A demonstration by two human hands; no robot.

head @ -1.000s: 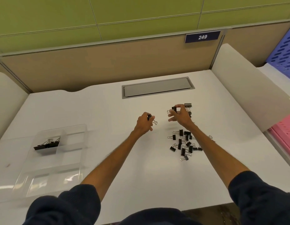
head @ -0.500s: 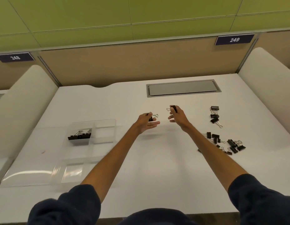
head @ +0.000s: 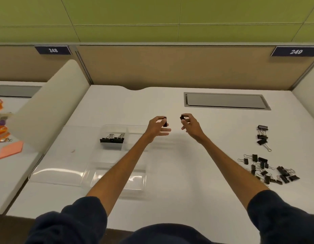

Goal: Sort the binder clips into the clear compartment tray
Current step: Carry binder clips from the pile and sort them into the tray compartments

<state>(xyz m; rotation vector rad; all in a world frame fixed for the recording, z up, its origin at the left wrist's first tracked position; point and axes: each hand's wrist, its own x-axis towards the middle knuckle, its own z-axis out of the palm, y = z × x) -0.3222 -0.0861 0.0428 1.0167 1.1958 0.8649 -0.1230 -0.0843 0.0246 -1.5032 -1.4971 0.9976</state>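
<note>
Bare white desk (head: pixel 179 166) between clear tray (head: pixel 115 175) on the left and loose clip pile (head: pixel 268 169) on the right; open lane there. Both forearms cross it; left forearm (head: pixel 121 166) overhangs the tray's right side. Tray's far-left compartment holds clips (head: pixel 112 139); near compartments look free.

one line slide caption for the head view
Each hand, left and right, holds a binder clip beside the clear compartment tray.
</note>
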